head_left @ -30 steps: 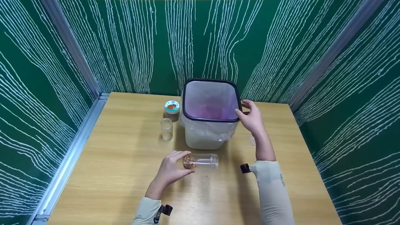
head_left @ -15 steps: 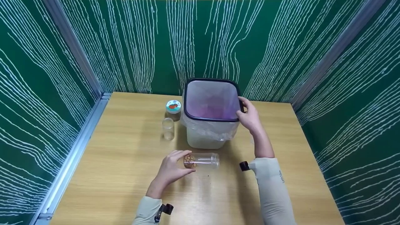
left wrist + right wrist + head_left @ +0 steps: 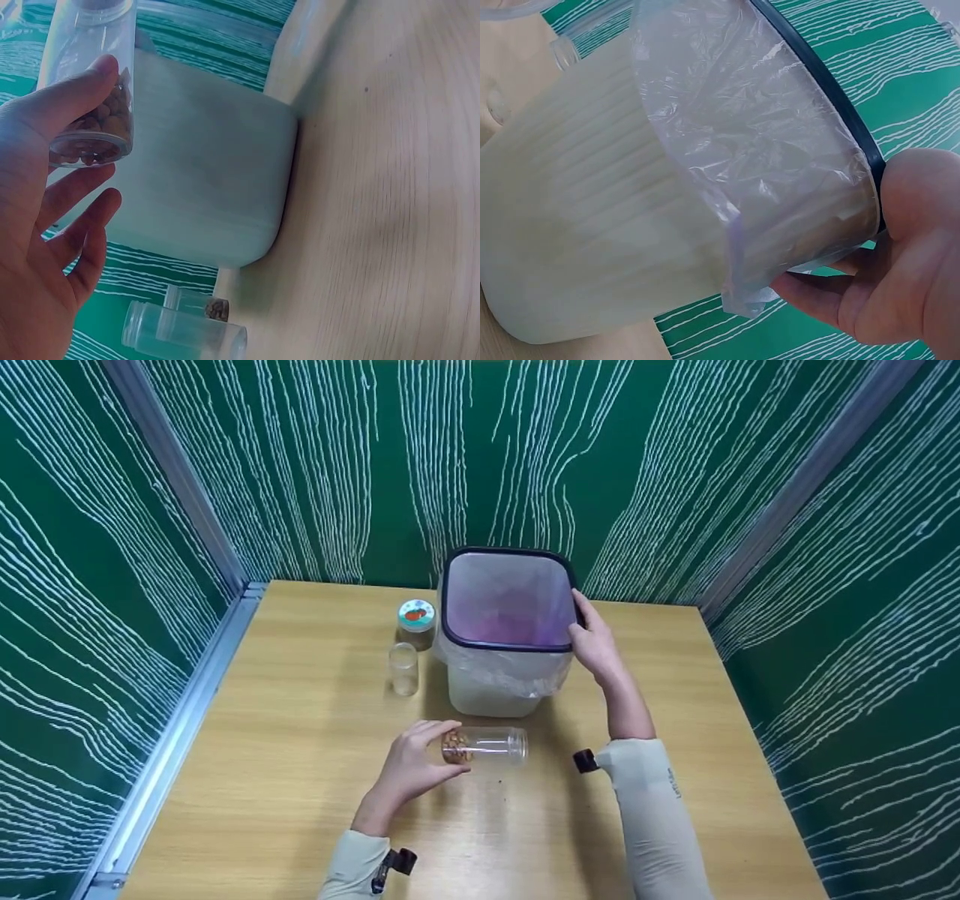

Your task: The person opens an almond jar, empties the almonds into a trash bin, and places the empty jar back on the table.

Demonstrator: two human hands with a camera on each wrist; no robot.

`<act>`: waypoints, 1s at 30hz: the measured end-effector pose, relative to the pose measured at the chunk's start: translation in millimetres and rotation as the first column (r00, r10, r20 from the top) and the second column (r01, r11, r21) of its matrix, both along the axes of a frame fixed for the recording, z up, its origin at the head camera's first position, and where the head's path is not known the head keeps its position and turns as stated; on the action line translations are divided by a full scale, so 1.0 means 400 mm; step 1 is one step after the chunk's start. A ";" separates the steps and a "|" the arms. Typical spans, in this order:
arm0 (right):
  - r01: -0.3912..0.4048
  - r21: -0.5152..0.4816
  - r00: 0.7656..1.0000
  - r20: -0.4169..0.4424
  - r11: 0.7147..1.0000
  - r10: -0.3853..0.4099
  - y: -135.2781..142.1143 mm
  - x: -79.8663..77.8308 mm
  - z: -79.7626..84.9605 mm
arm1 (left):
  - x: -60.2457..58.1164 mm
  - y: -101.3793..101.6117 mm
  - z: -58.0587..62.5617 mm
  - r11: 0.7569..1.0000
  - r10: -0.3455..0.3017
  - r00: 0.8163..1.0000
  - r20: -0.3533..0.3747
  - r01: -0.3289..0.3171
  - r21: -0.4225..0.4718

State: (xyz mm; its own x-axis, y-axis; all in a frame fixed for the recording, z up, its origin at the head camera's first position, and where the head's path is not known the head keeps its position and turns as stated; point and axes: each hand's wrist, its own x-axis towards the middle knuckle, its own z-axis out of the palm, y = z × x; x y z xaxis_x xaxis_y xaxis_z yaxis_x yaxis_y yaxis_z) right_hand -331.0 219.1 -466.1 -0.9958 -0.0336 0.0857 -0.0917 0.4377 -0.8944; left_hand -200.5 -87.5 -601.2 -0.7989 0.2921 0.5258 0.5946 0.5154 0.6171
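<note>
Sideways, clear jar (image 3: 484, 745) holding nuts

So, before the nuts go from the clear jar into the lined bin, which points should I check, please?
1. Left hand grips the clear plastic jar with brown nuts near its base: ok.
2. Jar mouth has no lid: ok.
3. Right hand holds the black rim of the pale square bin: ok.
4. Clear plastic liner folded over the rim, bin open: ok.
5. Jar above the bin opening: not ok; it lies level, in front of the bin.
6. Small empty clear jar and capped jar stand left of the bin, apart from the path: ok.
</note>
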 end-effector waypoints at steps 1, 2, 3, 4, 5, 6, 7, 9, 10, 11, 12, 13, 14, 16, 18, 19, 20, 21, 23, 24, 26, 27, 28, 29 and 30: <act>-0.003 -0.003 1.000 0.003 1.000 0.003 0.000 -0.001 0.000 | 0.000 -0.001 0.000 1.000 0.000 1.000 0.001 0.000 0.001; -0.003 -0.004 1.000 0.008 1.000 0.003 0.000 -0.002 0.001 | -0.001 -0.002 0.000 1.000 0.000 1.000 0.003 0.000 0.003; -0.006 -0.008 1.000 0.010 1.000 0.006 0.000 -0.002 0.001 | -0.001 -0.004 -0.001 1.000 0.000 1.000 0.006 0.000 0.003; -0.009 -0.013 1.000 0.010 1.000 0.009 0.001 -0.003 0.001 | -0.002 -0.005 -0.001 1.000 -0.002 1.000 0.004 0.002 0.006; -0.013 -0.021 1.000 0.013 1.000 0.013 0.001 -0.003 0.001 | -0.003 -0.007 0.000 1.000 -0.005 1.000 0.002 0.005 0.012; -0.015 -0.027 1.000 0.015 1.000 0.015 0.001 -0.003 0.002 | -0.004 -0.009 0.001 1.000 -0.005 1.000 0.001 0.005 0.017; -0.019 -0.033 1.000 0.016 0.999 0.019 0.001 -0.003 0.002 | -0.005 -0.012 0.003 1.000 -0.006 1.000 -0.004 0.006 0.025; -0.025 -0.048 1.000 0.018 0.999 0.026 0.000 -0.003 0.003 | -0.008 -0.016 0.006 0.999 -0.008 1.000 -0.017 0.008 0.037; -0.026 -0.054 0.999 0.022 0.998 0.027 0.000 -0.002 0.003 | -0.010 -0.019 0.010 0.999 -0.008 1.000 -0.023 0.009 0.043; -0.027 -0.060 0.999 0.030 0.998 0.029 -0.001 -0.001 0.003 | -0.012 -0.022 0.014 0.999 -0.007 1.000 -0.027 0.009 0.046; -0.027 -0.063 0.999 0.036 0.998 0.029 -0.002 0.000 0.003 | -0.014 -0.025 0.018 0.999 -0.007 0.999 -0.033 0.009 0.049; -0.030 -0.067 0.999 0.040 0.997 0.033 -0.003 0.000 0.002 | -0.016 -0.028 0.023 0.999 -0.007 0.999 -0.040 0.009 0.049; -0.030 -0.071 0.998 0.043 0.997 0.034 -0.004 0.000 0.001 | -0.019 -0.030 0.029 0.999 -0.007 0.999 -0.046 0.010 0.048; -0.030 -0.079 0.999 0.043 0.996 0.034 -0.003 0.000 -0.001 | -0.026 -0.034 0.046 0.999 -0.015 0.998 -0.055 0.018 0.043; -0.027 -0.085 0.999 0.040 0.996 0.030 -0.003 0.002 -0.004 | -0.032 -0.035 0.065 0.999 -0.031 0.997 -0.066 0.034 0.038; -0.026 -0.091 0.999 0.038 0.996 0.029 -0.004 0.002 -0.005 | -0.034 -0.035 0.077 0.999 -0.037 0.997 -0.074 0.040 0.031; -0.024 -0.096 0.999 0.039 0.995 0.028 -0.005 0.002 -0.007 | -0.037 -0.036 0.089 0.999 -0.043 0.995 -0.086 0.045 0.023; -0.023 -0.102 0.999 0.041 0.995 0.027 -0.006 0.002 -0.008 | -0.040 -0.036 0.101 0.998 -0.051 0.994 -0.097 0.053 0.018; -0.019 -0.115 0.999 0.046 0.993 0.024 -0.007 0.003 -0.009 | -0.045 -0.035 0.126 0.998 -0.065 0.991 -0.120 0.066 0.010; -0.018 -0.122 0.999 0.045 0.992 0.024 -0.006 0.003 -0.009 | -0.049 -0.034 0.139 0.997 -0.070 0.989 -0.132 0.071 0.006; -0.014 -0.135 0.999 0.044 0.991 0.020 -0.006 0.003 -0.008 | -0.056 -0.037 0.166 0.997 -0.076 0.986 -0.148 0.077 0.000; -0.012 -0.139 0.999 0.043 0.990 0.018 -0.007 0.004 -0.006 | -0.060 -0.040 0.180 0.997 -0.081 0.985 -0.151 0.082 -0.001; -0.014 -0.143 0.999 0.039 0.990 0.020 -0.007 0.003 -0.006 | -0.063 -0.043 0.193 0.997 -0.081 0.985 -0.155 0.081 -0.007; -0.013 -0.147 0.999 0.040 0.989 0.019 -0.008 0.003 -0.005 | -0.066 -0.047 0.206 0.997 -0.082 0.983 -0.162 0.081 -0.012; -0.013 -0.150 0.999 0.039 0.989 0.019 -0.008 0.002 -0.005 | -0.070 -0.052 0.219 0.997 -0.082 0.983 -0.164 0.079 -0.020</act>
